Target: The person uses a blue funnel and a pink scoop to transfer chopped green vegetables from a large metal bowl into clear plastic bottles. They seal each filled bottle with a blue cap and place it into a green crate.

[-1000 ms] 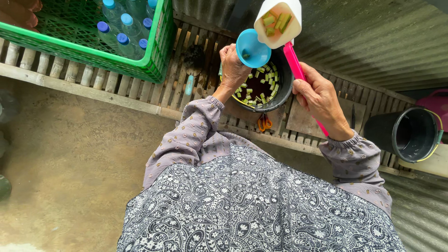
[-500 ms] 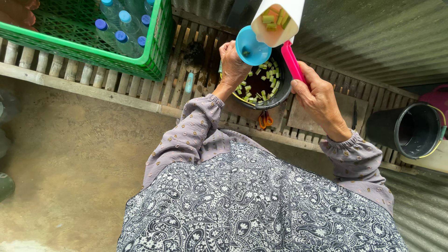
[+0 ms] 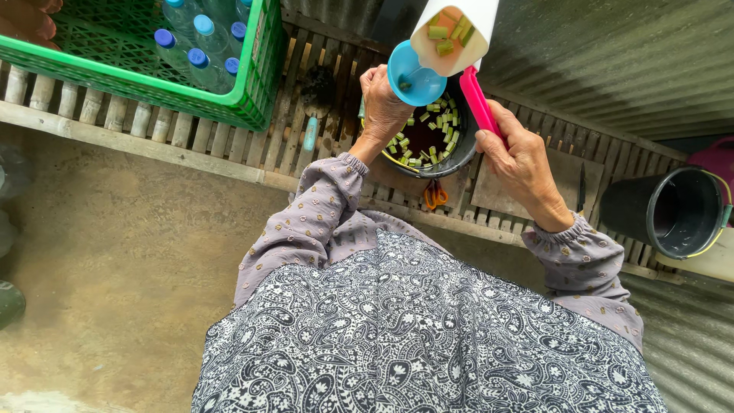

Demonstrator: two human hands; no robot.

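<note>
My right hand (image 3: 524, 160) grips the pink handle (image 3: 477, 99) of a white scoop-like container (image 3: 457, 27), tilted above a dark bowl (image 3: 462, 155). Chopped green and orange pieces show inside the container. The bowl holds dark liquid with many green chopped pieces (image 3: 436, 126) floating in it. My left hand (image 3: 381, 99) holds a round blue cup-shaped thing (image 3: 413, 76) over the bowl's left rim, just under the container's mouth. The bowl rests on a slatted wooden bench (image 3: 283, 145).
A green crate (image 3: 138, 80) with blue-capped plastic bottles (image 3: 200, 46) sits at the back left. A dark brush (image 3: 315, 95), orange scissors (image 3: 436, 195), a wooden board (image 3: 562, 180) and a knife (image 3: 581, 187) lie on the bench. A black bucket (image 3: 664, 210) stands at right.
The white container has risen slightly and sits higher in view. Both hands stay at the bowl and keep their holds.
</note>
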